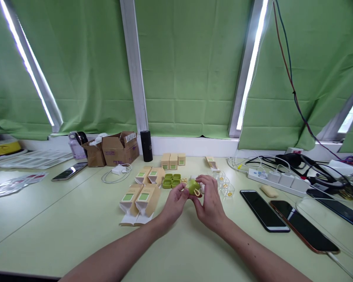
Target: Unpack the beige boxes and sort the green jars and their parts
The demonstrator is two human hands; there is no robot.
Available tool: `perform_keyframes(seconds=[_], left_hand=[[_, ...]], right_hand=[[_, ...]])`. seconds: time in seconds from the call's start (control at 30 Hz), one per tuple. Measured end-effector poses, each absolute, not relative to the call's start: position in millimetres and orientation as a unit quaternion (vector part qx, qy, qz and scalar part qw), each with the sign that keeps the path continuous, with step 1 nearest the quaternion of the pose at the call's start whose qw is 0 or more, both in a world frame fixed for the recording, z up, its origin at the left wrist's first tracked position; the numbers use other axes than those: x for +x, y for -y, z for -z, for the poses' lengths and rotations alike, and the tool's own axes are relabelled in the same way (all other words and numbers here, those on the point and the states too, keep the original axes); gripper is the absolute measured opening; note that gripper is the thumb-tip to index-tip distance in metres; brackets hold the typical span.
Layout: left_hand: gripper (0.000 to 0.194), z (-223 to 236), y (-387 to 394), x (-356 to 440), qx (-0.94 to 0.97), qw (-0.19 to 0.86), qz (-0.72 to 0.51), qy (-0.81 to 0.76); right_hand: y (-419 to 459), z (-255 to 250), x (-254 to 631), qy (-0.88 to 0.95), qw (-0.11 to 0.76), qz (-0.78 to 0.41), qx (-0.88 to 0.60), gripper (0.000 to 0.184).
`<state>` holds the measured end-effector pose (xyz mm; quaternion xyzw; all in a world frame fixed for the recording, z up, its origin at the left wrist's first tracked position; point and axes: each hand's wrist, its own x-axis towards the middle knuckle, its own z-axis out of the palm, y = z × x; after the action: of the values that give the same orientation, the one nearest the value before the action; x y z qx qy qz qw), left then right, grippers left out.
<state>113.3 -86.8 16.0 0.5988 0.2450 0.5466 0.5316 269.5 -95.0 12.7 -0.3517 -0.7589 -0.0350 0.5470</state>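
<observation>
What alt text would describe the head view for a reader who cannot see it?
A person's left hand and right hand hold a small, rounded green object with a cream loop over a pale table. Green-labelled tan cardboard boxes sit to the left; clear plastic containers and black-screened phones lie to the right.

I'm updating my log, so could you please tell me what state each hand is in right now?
Left hand: closed, fingertips holding the round green object.
Right hand: closed, fingers holding the same object from the right side.
</observation>
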Motion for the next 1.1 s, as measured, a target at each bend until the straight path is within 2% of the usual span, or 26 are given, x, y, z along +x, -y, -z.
perform_keyframes(seconds=[0.27, 0.43, 0.57, 0.67, 0.83, 1.1], left_hand=[[0.055, -13, 85, 111, 0.616, 0.490, -0.553, -0.273], [0.049, -10, 81, 105, 0.650, 0.350, -0.588, -0.330], [0.036, -13, 82, 101, 0.701, 0.230, -0.575, -0.354], [0.028, -14, 83, 100, 0.724, 0.182, -0.560, -0.360], [0.020, -16, 86, 100, 0.739, 0.147, -0.565, -0.337], [0.013, -21, 89, 100, 0.740, 0.157, -0.564, -0.331]], right_hand=[[101, -21, 273, 0.768, 0.539, 0.042, -0.343, 0.045], [101, -23, 275, 0.766, 0.542, 0.028, -0.345, 0.042], [101, -23, 275, 0.767, 0.540, 0.006, -0.346, 0.040], [101, -23, 275, 0.771, 0.536, -0.003, -0.343, 0.038], [100, -20, 277, 0.779, 0.529, -0.013, -0.337, 0.039], [98, -19, 277, 0.790, 0.517, -0.034, -0.327, 0.040]])
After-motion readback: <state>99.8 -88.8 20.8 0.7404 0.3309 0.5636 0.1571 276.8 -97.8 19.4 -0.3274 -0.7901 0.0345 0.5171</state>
